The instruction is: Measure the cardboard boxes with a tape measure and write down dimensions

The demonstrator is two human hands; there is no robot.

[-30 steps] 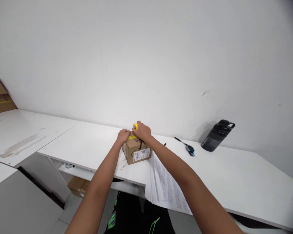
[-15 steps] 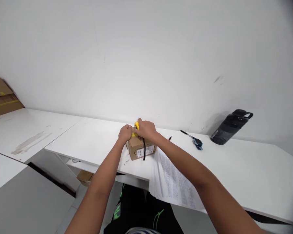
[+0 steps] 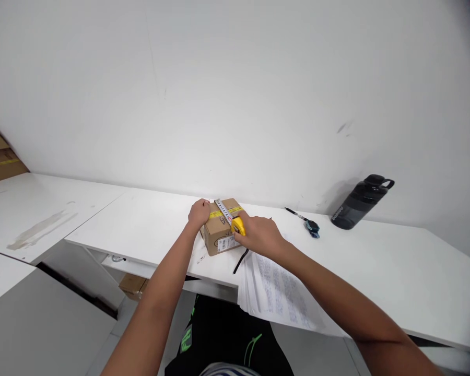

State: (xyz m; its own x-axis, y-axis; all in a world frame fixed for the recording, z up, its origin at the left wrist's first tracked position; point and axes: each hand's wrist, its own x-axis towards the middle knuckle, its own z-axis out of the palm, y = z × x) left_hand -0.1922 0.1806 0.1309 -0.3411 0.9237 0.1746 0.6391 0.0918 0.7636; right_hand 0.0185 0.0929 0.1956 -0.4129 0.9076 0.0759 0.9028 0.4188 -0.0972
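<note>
measuring-type contact at the small brown cardboard box (image 3: 213,244), which sits on the white desktop (image 3: 149,224) in front of the wearer. right hand (image 3: 260,235) is clamped round the yellow plastic tape measure (image 3: 238,225) at the box's near right top edge. printed metal blade (image 3: 224,210) is out, lying across the box top. left hand (image 3: 199,212) is curled against the box's far left corner; can't tell if its fingers pinch anything.

risks, my read: blade end could slip off the far edge if nothing pins it; can't see whether the hook is caught. blade looks slanted to the box edges, so a reading could come out long. a hard pull on the case could drag or twist the box, as it looks light. black wrist strap (image 3: 241,260) hangs by the box's near side and could snag on the printed paper stack (image 3: 274,287), which overhangs the desk edge and could slide off.

containers: box is shut, yellow adhesive tape (image 3: 215,214) over the top, contents hidden. black translucent bottle (image 3: 362,202) is capped, fill level unclear. brown carton (image 3: 132,286) below the desk and large brown cardboard box (image 3: 0,156) at far left: contents not visible.
</note>
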